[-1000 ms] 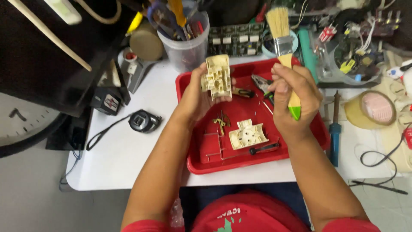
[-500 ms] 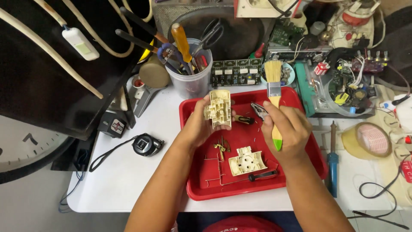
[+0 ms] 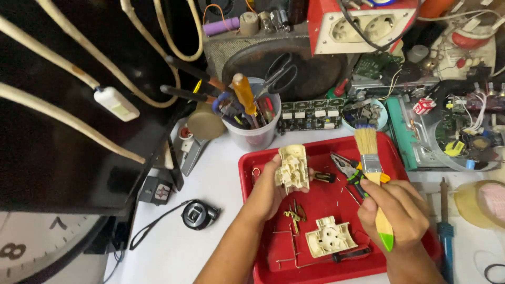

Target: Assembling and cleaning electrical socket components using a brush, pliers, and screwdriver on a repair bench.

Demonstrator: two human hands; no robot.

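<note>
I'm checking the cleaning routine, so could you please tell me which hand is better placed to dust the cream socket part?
Probably the right hand: it grips the paintbrush, bristles up, beside the cream socket part held by the left hand.

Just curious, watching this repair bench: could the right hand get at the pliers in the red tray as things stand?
Probably yes, but not freely. The pliers lie uncovered in the red tray, just left of the right hand. That hand is already gripping a paintbrush, which it would have to put down first.
</note>
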